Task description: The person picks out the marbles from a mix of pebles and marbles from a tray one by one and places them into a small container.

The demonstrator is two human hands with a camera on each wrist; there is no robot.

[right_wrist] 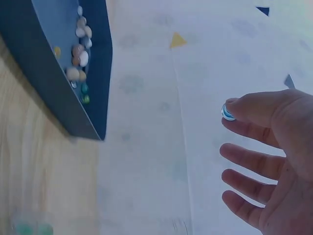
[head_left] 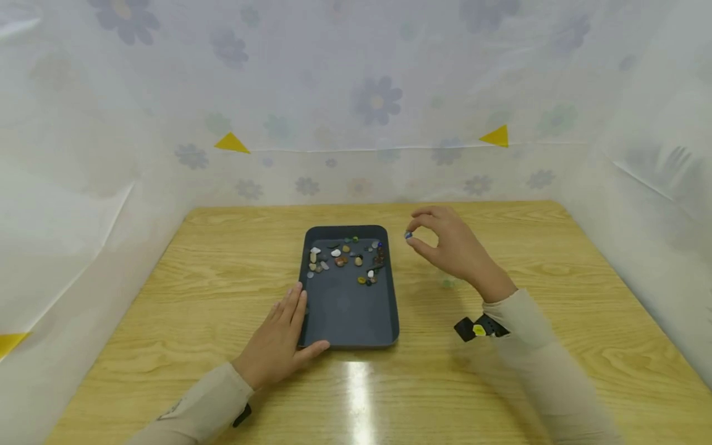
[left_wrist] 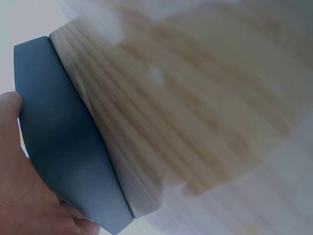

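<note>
My right hand (head_left: 453,244) pinches a small blue-and-white glass marble (right_wrist: 227,112) between thumb and index finger, above the table to the right of the tray. In the right wrist view its other fingers extend away from the marble. My left hand (head_left: 280,340) lies along the left side of a dark grey rectangular tray (head_left: 347,318), fingers straight on the rim and thumb at the front edge. Pebbles and glass stones, among them a white pebble (head_left: 335,253) and a brown stone (head_left: 340,262), are spread over the tray's far half.
A small clear item with green in it (head_left: 447,282) sits on the wooden table (head_left: 222,266), partly below the right forearm. Flower-patterned white sheeting (head_left: 311,93) encloses the back and sides, with yellow triangles on it.
</note>
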